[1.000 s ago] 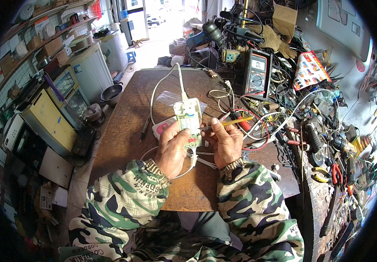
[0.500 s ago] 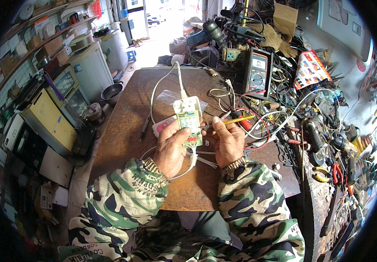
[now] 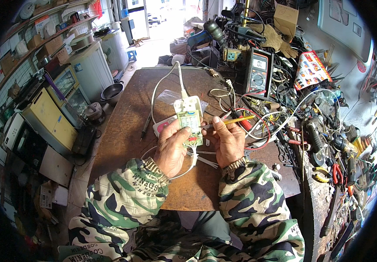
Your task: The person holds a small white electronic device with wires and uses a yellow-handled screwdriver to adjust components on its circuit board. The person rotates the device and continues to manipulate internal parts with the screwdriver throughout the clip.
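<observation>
My left hand (image 3: 172,146) is closed on the left edge of a green circuit board (image 3: 190,124), thumb across its face. A white plastic housing (image 3: 187,105) sits right behind the board, with a white cable coming out of its far end. White wires (image 3: 193,153) hang from the board's near end. My right hand (image 3: 228,142) pinches a slim screwdriver (image 3: 239,119) with a yellow handle; its shaft points left toward the board's right edge, and whether the tip touches is hard to tell. Partly behind my left hand lies a white piece with a pink patch (image 3: 164,125).
A brown wooden table (image 3: 123,144) lies under my hands. A multimeter (image 3: 258,72) stands at the far right, its probe leads (image 3: 246,125) nearby. Tangled cables, pliers (image 3: 337,174) and tools crowd the right side. A black probe (image 3: 145,126) and a clear plastic bag (image 3: 166,96) lie on the table.
</observation>
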Demonstrator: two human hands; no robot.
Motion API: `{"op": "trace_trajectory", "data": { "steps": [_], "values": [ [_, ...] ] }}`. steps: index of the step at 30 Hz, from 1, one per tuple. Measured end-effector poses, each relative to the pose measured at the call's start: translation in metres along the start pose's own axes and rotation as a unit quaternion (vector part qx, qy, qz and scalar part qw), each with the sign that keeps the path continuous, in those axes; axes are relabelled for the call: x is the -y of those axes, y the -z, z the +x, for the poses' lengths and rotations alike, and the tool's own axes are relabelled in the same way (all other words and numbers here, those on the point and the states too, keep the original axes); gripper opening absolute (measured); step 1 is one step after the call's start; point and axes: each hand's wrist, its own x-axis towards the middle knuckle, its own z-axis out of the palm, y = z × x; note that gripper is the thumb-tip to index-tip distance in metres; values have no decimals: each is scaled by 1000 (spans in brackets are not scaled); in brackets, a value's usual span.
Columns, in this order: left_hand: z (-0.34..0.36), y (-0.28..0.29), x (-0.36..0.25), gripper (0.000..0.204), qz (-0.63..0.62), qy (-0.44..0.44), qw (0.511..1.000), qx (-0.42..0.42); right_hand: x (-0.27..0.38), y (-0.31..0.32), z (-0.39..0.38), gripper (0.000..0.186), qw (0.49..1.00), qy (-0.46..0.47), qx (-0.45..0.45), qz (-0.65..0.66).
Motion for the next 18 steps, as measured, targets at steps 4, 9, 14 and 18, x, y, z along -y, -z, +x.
{"op": "trace_trajectory", "data": {
  "steps": [4, 9, 14, 18],
  "values": [
    [0, -2, -2, 35, -1, 1, 1000, 2, -5, 8, 4, 13, 1000, 0, 3, -14],
    [0, -5, -4, 35, 2, 2, 1000, 1, 1, 1, 0, 13, 1000, 5, 3, -19],
    [-2, -2, -3, 33, 2, -4, 1000, -2, 3, -5, -3, 13, 1000, 15, 0, -25],
    [2, 1, 5, 33, 14, -11, 1000, -20, 0, -4, -4, 20, 996, 70, -16, -51]
  ]
}}
